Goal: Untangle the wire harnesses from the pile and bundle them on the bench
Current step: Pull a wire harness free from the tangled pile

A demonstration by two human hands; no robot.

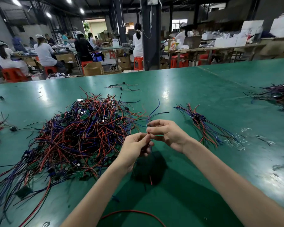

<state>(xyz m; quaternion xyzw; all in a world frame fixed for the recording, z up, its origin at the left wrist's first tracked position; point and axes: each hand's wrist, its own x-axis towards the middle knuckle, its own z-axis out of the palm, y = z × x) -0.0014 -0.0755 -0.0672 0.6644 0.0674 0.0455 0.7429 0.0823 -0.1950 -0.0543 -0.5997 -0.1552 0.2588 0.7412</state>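
A big tangled pile of red, blue and black wire harnesses [82, 133] with small green circuit boards lies on the green bench [203, 95], left of centre. My left hand [134, 149] and my right hand [167, 135] are raised together just right of the pile, both pinching one harness [152, 112]. Its blue, red and black wires stick up above my right hand, and other ends hang down below my left hand. A sorted bundle [202, 122] lies to the right of my hands.
Another heap of harnesses [279, 95] sits at the far right, and a few loose ones [121, 86] lie behind the pile. A red wire [133, 212] curves near the front edge. Clear plastic scraps [236, 141] litter the right side. People work at benches behind.
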